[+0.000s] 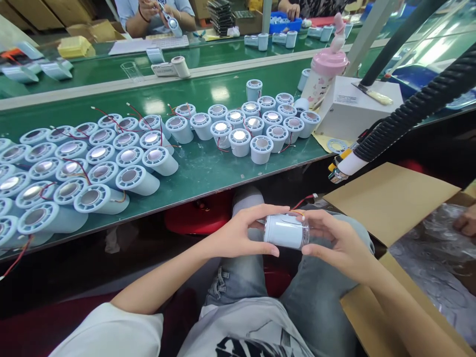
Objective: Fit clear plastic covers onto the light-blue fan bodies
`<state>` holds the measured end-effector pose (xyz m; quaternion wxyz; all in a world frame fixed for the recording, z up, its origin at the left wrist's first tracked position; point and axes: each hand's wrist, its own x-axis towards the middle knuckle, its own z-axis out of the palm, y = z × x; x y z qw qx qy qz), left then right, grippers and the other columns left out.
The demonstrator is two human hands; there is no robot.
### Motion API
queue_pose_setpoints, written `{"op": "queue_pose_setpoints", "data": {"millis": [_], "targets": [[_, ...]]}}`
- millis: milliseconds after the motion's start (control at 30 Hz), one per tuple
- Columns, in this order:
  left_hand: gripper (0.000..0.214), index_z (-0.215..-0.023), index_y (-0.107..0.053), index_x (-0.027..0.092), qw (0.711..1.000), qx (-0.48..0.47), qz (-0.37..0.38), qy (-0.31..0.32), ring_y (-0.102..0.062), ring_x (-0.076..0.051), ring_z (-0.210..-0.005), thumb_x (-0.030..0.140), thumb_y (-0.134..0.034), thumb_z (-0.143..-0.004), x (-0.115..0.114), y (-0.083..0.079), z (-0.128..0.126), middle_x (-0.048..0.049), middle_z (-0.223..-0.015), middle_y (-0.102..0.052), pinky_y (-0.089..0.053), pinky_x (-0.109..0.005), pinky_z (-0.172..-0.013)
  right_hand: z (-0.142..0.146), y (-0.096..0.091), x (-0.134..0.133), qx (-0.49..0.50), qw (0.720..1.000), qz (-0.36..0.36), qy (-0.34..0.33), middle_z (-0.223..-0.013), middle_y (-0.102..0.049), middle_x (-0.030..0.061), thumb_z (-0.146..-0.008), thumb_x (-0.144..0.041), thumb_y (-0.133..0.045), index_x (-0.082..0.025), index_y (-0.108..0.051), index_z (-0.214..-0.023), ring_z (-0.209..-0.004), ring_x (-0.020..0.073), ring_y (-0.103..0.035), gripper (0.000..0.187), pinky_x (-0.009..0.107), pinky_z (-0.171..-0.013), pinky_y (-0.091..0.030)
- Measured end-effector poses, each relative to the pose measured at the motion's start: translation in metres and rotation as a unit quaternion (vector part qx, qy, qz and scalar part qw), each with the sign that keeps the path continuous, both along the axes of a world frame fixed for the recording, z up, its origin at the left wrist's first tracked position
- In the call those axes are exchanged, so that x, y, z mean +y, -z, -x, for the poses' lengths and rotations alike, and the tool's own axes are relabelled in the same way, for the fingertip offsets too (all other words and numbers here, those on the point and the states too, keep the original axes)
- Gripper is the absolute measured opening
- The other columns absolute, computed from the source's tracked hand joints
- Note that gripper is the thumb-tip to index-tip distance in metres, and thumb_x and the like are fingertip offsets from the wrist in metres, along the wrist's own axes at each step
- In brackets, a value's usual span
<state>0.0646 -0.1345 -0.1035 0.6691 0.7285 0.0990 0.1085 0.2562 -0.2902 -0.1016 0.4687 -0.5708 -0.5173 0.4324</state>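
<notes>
We log left grip point(240, 235) and right grip point(344, 248) closed round opposite ends of one pale-blue plastic cylinder point(284, 232) in a clear plastic sleeve point(306, 233), nearer us than the green tabletop point(206, 169). A slack hold could drop it; its loose red wire point(302, 201) could snag. At the tabletop's right end, a white metal box point(347, 118) carries a printed label point(345, 97) too small to read.

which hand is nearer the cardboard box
Right. The right hand is just left of the box; the left hand is farther left, across the held cylinder.
</notes>
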Motion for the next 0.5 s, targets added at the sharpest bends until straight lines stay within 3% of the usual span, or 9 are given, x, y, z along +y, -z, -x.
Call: {"op": "queue_pose_setpoints", "data": {"millis": [167, 500], "targets": [[0.076, -0.137, -0.051, 0.028, 0.999, -0.011, -0.033, 0.010, -0.054, -0.024, -0.124, 0.019, -0.082, -0.068, 0.0006, -0.0010, 0.0018, -0.0081, -0.136, -0.056, -0.051, -0.032, -0.098, 0.0005, 0.0013, 0.0000, 0.075, 0.997, 0.029, -0.009, -0.119, -0.062, -0.0020, -0.087, -0.027, -0.071, -0.037, -0.055, -0.119, -0.107, 0.0147, -0.062, 0.037, 0.025, -0.089, -0.056], [0.075, -0.138, -0.050, 0.028, 0.998, -0.008, -0.057, 0.017, -0.050, -0.025, -0.129, 0.021, -0.081, -0.070, 0.0010, -0.0013, 0.0013, -0.0082, -0.139, -0.054, -0.050, -0.031, -0.098, 0.0012, 0.0036, 0.0046, 0.203, 0.974, 0.097, 0.004, -0.107, -0.065, 0.0009, -0.087, -0.036, -0.070, -0.029, -0.055, -0.114, -0.093, 0.0137, -0.063, 0.032, 0.022, -0.076, -0.055]]}}
